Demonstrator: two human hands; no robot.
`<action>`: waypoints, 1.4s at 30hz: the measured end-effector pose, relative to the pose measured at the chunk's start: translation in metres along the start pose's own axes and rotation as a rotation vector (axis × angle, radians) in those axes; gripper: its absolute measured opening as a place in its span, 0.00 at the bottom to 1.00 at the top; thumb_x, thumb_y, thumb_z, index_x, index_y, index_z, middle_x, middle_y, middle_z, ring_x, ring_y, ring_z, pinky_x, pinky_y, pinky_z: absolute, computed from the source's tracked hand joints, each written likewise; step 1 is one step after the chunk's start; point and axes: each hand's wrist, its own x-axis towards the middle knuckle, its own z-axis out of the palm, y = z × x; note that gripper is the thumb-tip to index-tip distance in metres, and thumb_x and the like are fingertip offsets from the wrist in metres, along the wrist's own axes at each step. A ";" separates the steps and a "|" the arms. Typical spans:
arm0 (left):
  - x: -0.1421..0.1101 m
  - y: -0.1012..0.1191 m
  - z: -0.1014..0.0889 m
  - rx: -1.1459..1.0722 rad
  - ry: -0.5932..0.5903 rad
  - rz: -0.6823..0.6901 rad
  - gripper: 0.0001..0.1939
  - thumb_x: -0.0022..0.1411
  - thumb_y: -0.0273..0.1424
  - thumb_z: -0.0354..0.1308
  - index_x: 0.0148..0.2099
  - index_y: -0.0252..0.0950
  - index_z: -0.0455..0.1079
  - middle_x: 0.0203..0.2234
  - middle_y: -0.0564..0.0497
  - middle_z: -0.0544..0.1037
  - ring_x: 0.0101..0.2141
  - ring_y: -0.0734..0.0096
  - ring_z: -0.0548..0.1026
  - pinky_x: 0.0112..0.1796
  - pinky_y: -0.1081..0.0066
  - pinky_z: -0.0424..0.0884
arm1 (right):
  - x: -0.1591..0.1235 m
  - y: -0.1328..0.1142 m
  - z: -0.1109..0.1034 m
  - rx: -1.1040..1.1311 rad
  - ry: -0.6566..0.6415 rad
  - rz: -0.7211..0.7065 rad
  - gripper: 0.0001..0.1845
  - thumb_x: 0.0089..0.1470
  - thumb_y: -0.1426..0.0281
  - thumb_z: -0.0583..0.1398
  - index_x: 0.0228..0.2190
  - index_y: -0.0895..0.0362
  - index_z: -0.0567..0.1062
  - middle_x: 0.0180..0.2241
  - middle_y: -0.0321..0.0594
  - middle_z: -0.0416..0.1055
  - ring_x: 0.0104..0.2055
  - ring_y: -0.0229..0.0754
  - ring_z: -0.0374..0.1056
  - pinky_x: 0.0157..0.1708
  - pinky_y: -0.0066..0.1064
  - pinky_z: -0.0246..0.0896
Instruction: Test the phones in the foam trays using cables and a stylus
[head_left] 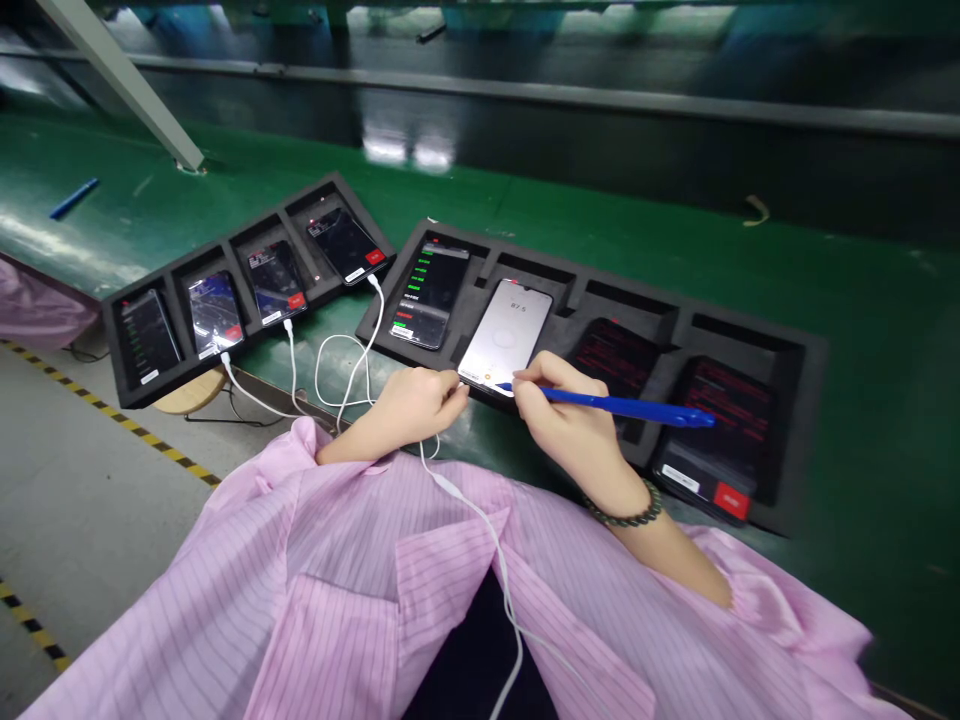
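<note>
The white-screened smartphone (508,325), reading "87.5", lies in a black foam tray (804,420). At the phone's lower edge, the right hand (574,420) grips a blue pen (634,405); the left hand (420,405) curls by its corner, grip unclear. Left of it, a dark-screened smartphone (433,295) shows illegible green lines.

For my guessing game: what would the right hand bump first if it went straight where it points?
Likely the white-screened phone, by the tip of the blue pen; whether they touch is unclear.
</note>
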 end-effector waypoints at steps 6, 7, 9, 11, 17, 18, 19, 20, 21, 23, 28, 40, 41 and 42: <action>0.001 0.001 -0.001 0.034 -0.033 -0.001 0.19 0.73 0.35 0.48 0.35 0.33 0.76 0.28 0.46 0.81 0.32 0.61 0.80 0.30 0.67 0.61 | -0.001 0.001 -0.001 -0.012 0.023 -0.015 0.10 0.48 0.65 0.54 0.18 0.52 0.62 0.15 0.30 0.60 0.17 0.34 0.55 0.19 0.27 0.48; 0.001 0.001 -0.002 0.040 -0.041 -0.002 0.19 0.73 0.35 0.48 0.35 0.33 0.76 0.28 0.45 0.81 0.32 0.60 0.80 0.30 0.67 0.61 | -0.001 0.001 -0.001 -0.017 0.029 -0.014 0.10 0.48 0.65 0.54 0.18 0.52 0.62 0.15 0.30 0.60 0.18 0.34 0.55 0.19 0.27 0.48; 0.001 0.001 -0.003 0.050 -0.053 -0.006 0.20 0.74 0.36 0.47 0.36 0.33 0.76 0.29 0.45 0.82 0.33 0.60 0.80 0.31 0.66 0.62 | -0.002 0.001 -0.002 -0.028 0.022 -0.011 0.10 0.48 0.66 0.54 0.18 0.53 0.62 0.15 0.30 0.60 0.18 0.35 0.55 0.20 0.28 0.47; 0.001 0.002 -0.003 0.060 -0.058 -0.012 0.20 0.74 0.36 0.47 0.36 0.33 0.76 0.29 0.44 0.82 0.33 0.59 0.80 0.31 0.66 0.63 | -0.001 0.001 -0.003 -0.045 0.002 -0.022 0.11 0.50 0.66 0.55 0.19 0.53 0.62 0.17 0.31 0.62 0.19 0.36 0.57 0.22 0.29 0.48; 0.002 0.002 -0.002 0.074 -0.047 -0.013 0.21 0.74 0.36 0.46 0.37 0.34 0.77 0.31 0.44 0.82 0.34 0.59 0.81 0.33 0.66 0.66 | 0.011 0.013 0.014 -0.445 0.024 -0.302 0.18 0.68 0.60 0.52 0.37 0.52 0.80 0.31 0.41 0.71 0.36 0.45 0.63 0.41 0.39 0.51; 0.002 0.002 -0.001 0.081 -0.047 -0.017 0.21 0.74 0.36 0.46 0.38 0.34 0.78 0.32 0.44 0.83 0.35 0.59 0.81 0.33 0.66 0.66 | 0.011 0.017 0.016 -0.527 0.037 -0.324 0.20 0.70 0.60 0.51 0.37 0.52 0.81 0.29 0.41 0.68 0.37 0.46 0.61 0.42 0.40 0.49; 0.002 0.002 -0.001 0.088 -0.050 -0.021 0.21 0.74 0.36 0.45 0.39 0.34 0.78 0.33 0.43 0.83 0.36 0.58 0.81 0.34 0.65 0.66 | 0.010 0.021 0.018 -0.590 0.049 -0.339 0.22 0.71 0.60 0.50 0.35 0.51 0.82 0.29 0.42 0.66 0.37 0.46 0.59 0.42 0.40 0.47; 0.002 0.002 0.000 0.094 -0.053 -0.024 0.21 0.75 0.36 0.45 0.39 0.33 0.78 0.33 0.43 0.83 0.36 0.58 0.81 0.34 0.65 0.66 | 0.008 0.025 0.017 -0.632 0.070 -0.354 0.24 0.71 0.60 0.49 0.34 0.51 0.82 0.29 0.42 0.65 0.37 0.46 0.58 0.42 0.41 0.46; 0.002 0.002 0.000 0.098 -0.057 -0.026 0.21 0.75 0.36 0.45 0.40 0.33 0.78 0.33 0.43 0.83 0.37 0.57 0.82 0.34 0.65 0.66 | 0.005 0.030 0.015 -0.658 0.095 -0.369 0.25 0.72 0.59 0.49 0.34 0.51 0.82 0.29 0.42 0.64 0.37 0.46 0.57 0.42 0.41 0.45; 0.002 0.001 0.001 0.103 -0.058 -0.028 0.21 0.75 0.36 0.45 0.40 0.33 0.78 0.34 0.43 0.84 0.37 0.57 0.82 0.34 0.65 0.66 | -0.002 0.036 0.007 -0.680 0.168 -0.390 0.25 0.72 0.58 0.49 0.37 0.51 0.83 0.31 0.43 0.64 0.37 0.46 0.57 0.42 0.42 0.44; 0.003 0.002 0.000 0.112 -0.058 -0.036 0.21 0.75 0.35 0.45 0.40 0.33 0.78 0.35 0.42 0.84 0.38 0.56 0.82 0.35 0.64 0.67 | -0.011 0.037 -0.006 -0.720 0.203 -0.379 0.24 0.72 0.57 0.49 0.41 0.51 0.83 0.35 0.45 0.67 0.40 0.49 0.58 0.43 0.43 0.45; 0.003 0.004 -0.002 0.130 -0.058 -0.037 0.21 0.75 0.35 0.45 0.40 0.33 0.78 0.35 0.43 0.84 0.38 0.57 0.82 0.34 0.65 0.67 | -0.008 0.027 -0.007 -0.740 -0.034 -0.441 0.17 0.71 0.66 0.51 0.45 0.53 0.79 0.39 0.46 0.75 0.44 0.50 0.61 0.43 0.43 0.44; 0.003 0.004 -0.002 0.132 -0.060 -0.033 0.21 0.75 0.35 0.45 0.40 0.33 0.77 0.35 0.43 0.84 0.38 0.57 0.82 0.34 0.65 0.67 | -0.013 0.028 -0.012 -0.720 0.009 -0.449 0.17 0.71 0.66 0.51 0.45 0.54 0.80 0.40 0.46 0.76 0.43 0.50 0.62 0.43 0.44 0.45; 0.003 0.004 -0.001 0.133 -0.061 -0.030 0.21 0.75 0.35 0.45 0.39 0.33 0.77 0.34 0.42 0.84 0.37 0.57 0.82 0.34 0.65 0.67 | -0.018 0.028 -0.017 -0.696 0.041 -0.463 0.17 0.71 0.65 0.51 0.44 0.54 0.80 0.40 0.45 0.76 0.43 0.49 0.62 0.43 0.44 0.45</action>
